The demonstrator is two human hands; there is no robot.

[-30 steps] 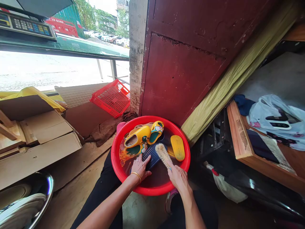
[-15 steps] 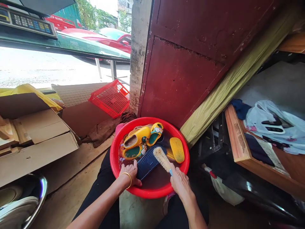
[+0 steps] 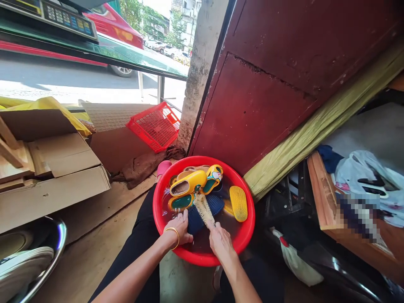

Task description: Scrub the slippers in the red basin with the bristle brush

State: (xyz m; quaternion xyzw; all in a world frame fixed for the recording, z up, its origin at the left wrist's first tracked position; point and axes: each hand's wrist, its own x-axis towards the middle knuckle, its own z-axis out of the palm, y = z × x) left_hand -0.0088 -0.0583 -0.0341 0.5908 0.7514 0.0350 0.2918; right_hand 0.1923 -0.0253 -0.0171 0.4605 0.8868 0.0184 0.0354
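Clogs in basin, brush on slipper, carton left

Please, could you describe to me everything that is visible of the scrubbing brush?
The scrubbing brush has a long, narrow head with cream-coloured, stiff-looking bristles. The right hand is closed around its handle, which is mostly hidden, so I cannot tell its material. The brush slants within the red basin, its head over the dark blue slipper and apparently against it. Its far tip is close to the yellow clogs; whether it touches them is unclear.
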